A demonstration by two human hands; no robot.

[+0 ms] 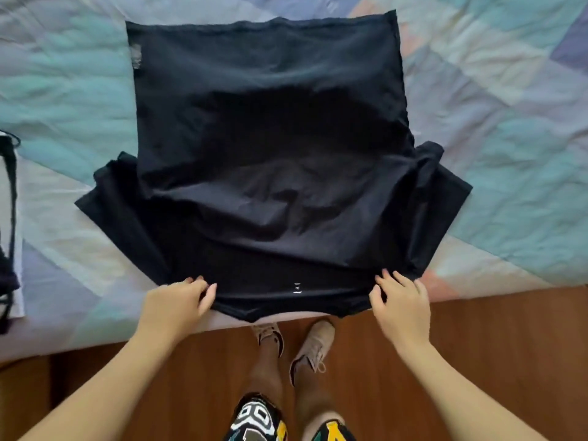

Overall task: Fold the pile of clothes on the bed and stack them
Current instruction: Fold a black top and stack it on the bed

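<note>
Black shirt [270,148] spread flat on the patchwork quilt [509,122], collar end at the near edge of the bed. Left of the shirt, dark straps on white cloth [9,218]. Left hand [178,300] pinching the shirt's near left corner, fingers curled on the cloth. Right hand [401,300] gripping the near right corner, fingers spread a little. Below the shirt, tan shoes [296,342] on wood floor [477,338].

Head view, steeply downward (close overhead)
</note>
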